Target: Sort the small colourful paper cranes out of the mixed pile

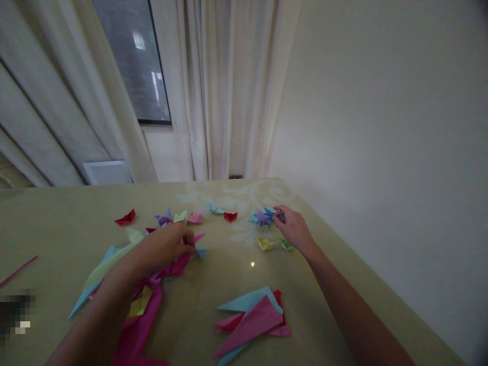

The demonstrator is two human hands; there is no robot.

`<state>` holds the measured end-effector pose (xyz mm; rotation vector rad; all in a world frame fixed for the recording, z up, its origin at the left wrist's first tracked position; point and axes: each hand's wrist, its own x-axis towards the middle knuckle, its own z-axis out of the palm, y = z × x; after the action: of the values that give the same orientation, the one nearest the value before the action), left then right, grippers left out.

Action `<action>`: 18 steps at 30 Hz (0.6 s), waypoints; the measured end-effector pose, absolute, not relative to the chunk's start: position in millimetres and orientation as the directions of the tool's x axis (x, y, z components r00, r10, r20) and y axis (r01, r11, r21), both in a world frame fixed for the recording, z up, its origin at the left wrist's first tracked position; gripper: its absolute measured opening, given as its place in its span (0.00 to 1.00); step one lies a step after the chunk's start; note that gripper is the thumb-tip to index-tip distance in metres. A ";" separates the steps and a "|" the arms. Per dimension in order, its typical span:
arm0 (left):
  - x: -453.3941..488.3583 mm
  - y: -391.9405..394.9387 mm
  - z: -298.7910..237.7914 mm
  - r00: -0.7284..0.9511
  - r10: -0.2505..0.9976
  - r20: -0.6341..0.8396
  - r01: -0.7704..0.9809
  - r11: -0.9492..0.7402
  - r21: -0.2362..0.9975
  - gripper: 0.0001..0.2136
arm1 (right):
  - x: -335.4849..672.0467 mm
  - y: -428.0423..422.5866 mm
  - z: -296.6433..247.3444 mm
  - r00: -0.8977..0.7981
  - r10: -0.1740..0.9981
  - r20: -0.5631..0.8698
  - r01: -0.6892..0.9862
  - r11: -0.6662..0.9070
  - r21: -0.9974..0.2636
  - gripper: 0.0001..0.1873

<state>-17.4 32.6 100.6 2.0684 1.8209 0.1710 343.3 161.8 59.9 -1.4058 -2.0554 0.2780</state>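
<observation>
My left hand [172,245] rests on a strip of magenta paper [143,317], its fingers curled together over a small blue folded piece [201,252]. My right hand [293,227] reaches to the far right of the table and pinches a blue folded paper figure [271,213] that lies beside a purple figure [262,217]. A yellow folded figure [265,244] and a green figure [286,245] lie just under that hand.
Several small origami figures dot the olive table [213,284]: red [125,218], purple [163,218], pink [195,217], light blue [215,208], red [230,216]. A stack of pink and blue folded sheets [253,317] lies near me. Curtains and a window stand behind; a wall is at the right.
</observation>
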 end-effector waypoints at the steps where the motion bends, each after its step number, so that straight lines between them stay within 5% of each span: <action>1: -16.7 31.6 107.1 0.180 0.976 -0.120 0.897 -0.113 0.427 0.09 | 341.3 160.7 61.5 -0.223 0.888 0.403 0.752 0.420 -0.508 0.15; 5: -3.4 28.9 121.6 0.191 0.980 0.048 0.746 -0.177 0.642 0.14 | 324.1 136.7 80.8 -0.252 0.867 0.429 0.543 0.494 -0.679 0.14; 10: 43.4 24.8 119.8 0.212 0.957 0.200 0.470 -0.279 0.837 0.13 | 286.5 77.8 104.3 -0.616 0.739 0.272 0.277 0.526 -0.804 0.20; 14: 64.8 20.9 121.9 0.256 0.935 0.245 0.341 -0.325 0.882 0.12 | 278.7 63.2 109.7 -0.698 0.654 0.293 0.241 0.599 -0.763 0.06; 18: 49.5 32.1 107.7 0.132 0.967 0.219 0.522 -0.255 0.814 0.14 | 290.1 79.2 110.7 -0.657 0.668 0.349 0.311 0.662 -0.682 0.06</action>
<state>49.5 32.1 107.7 1.8502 1.4306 1.0204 290.1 79.2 110.7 -0.7549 -2.2836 0.7874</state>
